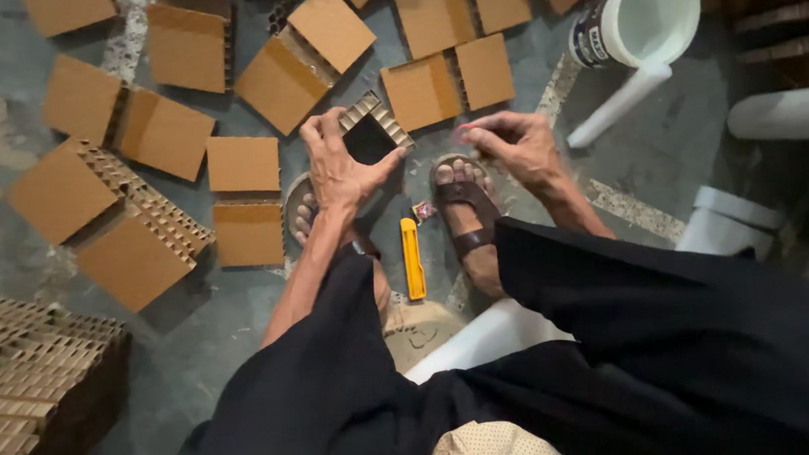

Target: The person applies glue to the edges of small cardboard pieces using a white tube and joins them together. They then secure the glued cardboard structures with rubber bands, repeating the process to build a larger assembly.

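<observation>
At the far left, a stack (19, 388) of honeycomb cardboard blocks sits on the grey floor (208, 323). Right of it, brown cardboard squares (134, 261) lie scattered flat across the floor, some showing their honeycomb edges, and more squares (445, 82) spread toward the top middle. The left hand (341, 170) reaches down from a black sleeve and closes around a small cardboard piece (372, 133), thumb on one side and fingers wrapped over the other; the piece is held tilted above the floor, its dark face toward the camera with a honeycomb rim along the top and right edges. Just below that hand, a sandalled foot (304, 212) is partly hidden. A yellow utility knife (412, 256) lies on the floor between the two feet, untouched by either hand. To its right, the other foot (467, 212) rests in a brown sandal. The right hand (510, 145) hovers just beside the cardboard piece, fingers curled and pinched together; whether it grips anything I cannot tell. Farther right, a white bucket (645, 16) lies tipped on its side, a white tube (620, 104) lies just below it, and further white tubes (795, 115) lie at the right edge.
</observation>
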